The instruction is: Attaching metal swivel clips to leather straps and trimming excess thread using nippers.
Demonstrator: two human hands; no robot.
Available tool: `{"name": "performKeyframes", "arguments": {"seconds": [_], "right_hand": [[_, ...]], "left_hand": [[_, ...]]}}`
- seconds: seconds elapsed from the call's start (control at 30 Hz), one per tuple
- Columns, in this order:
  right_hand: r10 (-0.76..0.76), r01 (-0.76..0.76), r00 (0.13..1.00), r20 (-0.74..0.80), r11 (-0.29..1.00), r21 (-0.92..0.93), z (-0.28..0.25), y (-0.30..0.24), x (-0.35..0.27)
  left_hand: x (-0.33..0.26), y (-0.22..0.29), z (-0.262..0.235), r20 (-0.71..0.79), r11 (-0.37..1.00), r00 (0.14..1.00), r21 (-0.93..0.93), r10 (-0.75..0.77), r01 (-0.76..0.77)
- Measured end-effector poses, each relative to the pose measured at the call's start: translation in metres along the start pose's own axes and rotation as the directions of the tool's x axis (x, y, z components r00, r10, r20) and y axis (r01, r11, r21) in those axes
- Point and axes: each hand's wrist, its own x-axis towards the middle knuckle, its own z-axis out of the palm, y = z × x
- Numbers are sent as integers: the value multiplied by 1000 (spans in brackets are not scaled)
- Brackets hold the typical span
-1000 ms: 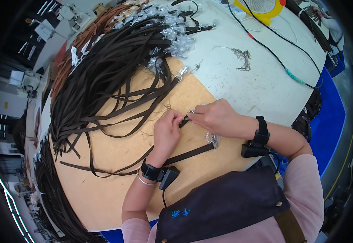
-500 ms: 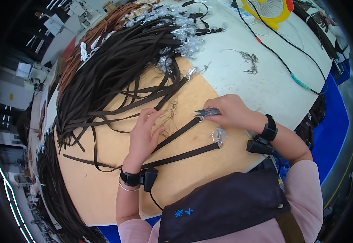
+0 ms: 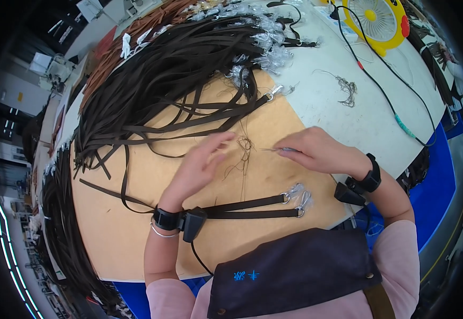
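My right hand (image 3: 319,154) is clamped on the snips (image 3: 290,150), their thin point turned left; I cannot tell whether the blades are parted. My left hand (image 3: 197,165) is spread, fingers and thumb apart, slightly blurred, with nothing to be seen in its grasp. Between the two lie loose threads (image 3: 245,146) on the tan board (image 3: 136,239), just beside my left fingertips and near the point of the snips, taking up the gap.

Nearer to me, two straps (image 3: 255,203) lie side by side, each ending at the right in a metal ring and a plastic-wrapped clip (image 3: 307,199). The black box (image 3: 193,226) at my left wrist hides part of them.

Farther off, past the threads, a dark pile (image 3: 162,74) of more straps covers the far left of the board, plastic-wrapped ends (image 3: 268,45) bunched at its right. Brown strips (image 3: 114,58) lie beyond it. A dark bundle (image 3: 64,228) runs down the left edge.

To the far right, the white table (image 3: 369,122) bears a thread tuft (image 3: 347,90), a looping black cable (image 3: 375,74) and a yellow fan (image 3: 377,21).
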Motion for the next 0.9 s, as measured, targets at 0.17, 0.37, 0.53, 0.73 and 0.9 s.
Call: {"name": "performKeyframes", "arguments": {"seconds": [0.17, 0.37, 0.53, 0.73, 0.9], "right_hand": [[-496, 503, 864, 90, 835, -225, 59, -10, 54], [-276, 242, 961, -5, 849, -470, 8, 32, 20], [82, -298, 935, -344, 707, -642, -83, 123, -42], [54, -217, 831, -554, 948, -233, -45, 50, 20], [-165, 45, 937, -308, 932, -360, 11, 23, 86]], "left_hand": [[-26, -44, -34, -291, 846, 950, 530, 115, 60], [-60, -66, -30, -342, 822, 938, 517, -57, 239], [-46, -56, -27, -360, 830, 933, 515, -17, 214], [-40, -45, -22, -272, 831, 961, 544, 46, 114], [-38, -52, -30, -334, 748, 942, 630, 18, 209]]}}
